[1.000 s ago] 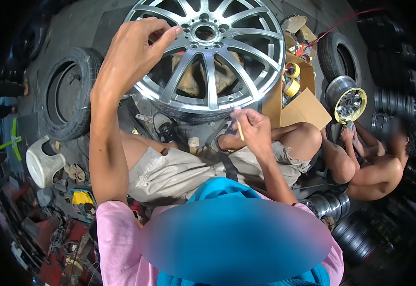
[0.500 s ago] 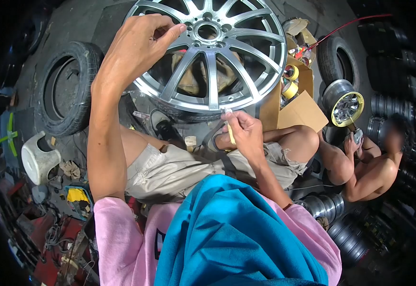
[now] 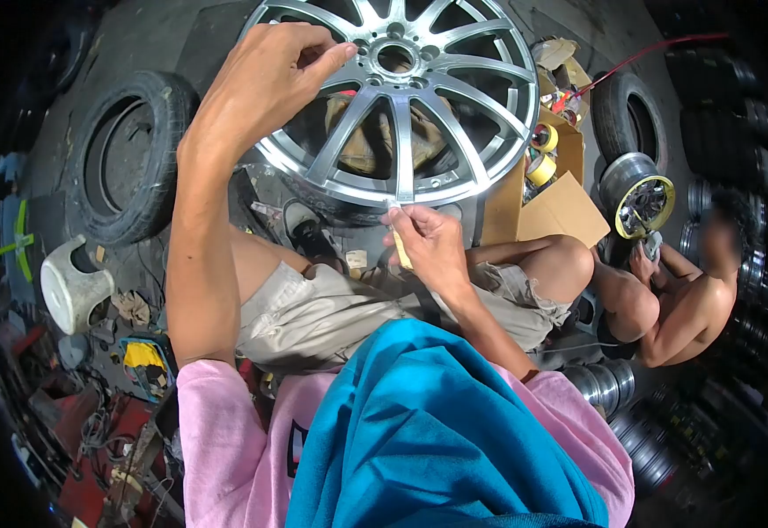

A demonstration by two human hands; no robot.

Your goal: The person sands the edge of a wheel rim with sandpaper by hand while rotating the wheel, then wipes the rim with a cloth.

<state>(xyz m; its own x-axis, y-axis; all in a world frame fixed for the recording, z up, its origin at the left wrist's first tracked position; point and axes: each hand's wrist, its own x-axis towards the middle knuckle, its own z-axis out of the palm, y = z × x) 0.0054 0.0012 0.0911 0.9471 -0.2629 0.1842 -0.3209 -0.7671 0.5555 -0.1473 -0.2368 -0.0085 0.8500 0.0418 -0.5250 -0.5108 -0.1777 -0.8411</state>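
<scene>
A silver multi-spoke alloy wheel (image 3: 401, 145) lies in front of my crossed legs, on top of a dark tyre (image 3: 340, 204). My left hand (image 3: 269, 79) is curled over its left side, with the thumb tip beside the hub; the bent fingertips are partly hidden. In a pinch, my right hand (image 3: 432, 246) has a thin yellow-handled tool (image 3: 400, 252) with a whitish tip. That tip meets the near edge of the rim at the foot of a spoke. The tool's exact kind cannot be made out.
Tyres (image 3: 124, 158) lie left and right. A cardboard box (image 3: 551, 198) with yellow tape rolls stands right of the wheel, a white plastic stool (image 3: 71, 286) at left. At far right another person (image 3: 687, 308) handles a yellow-lipped wheel (image 3: 639, 198). More wheels (image 3: 604, 383) are stacked nearby.
My right hand has moved left along the near rim with the yellow-handled tool. My left hand stays at the hub side. The view has shifted slightly.
</scene>
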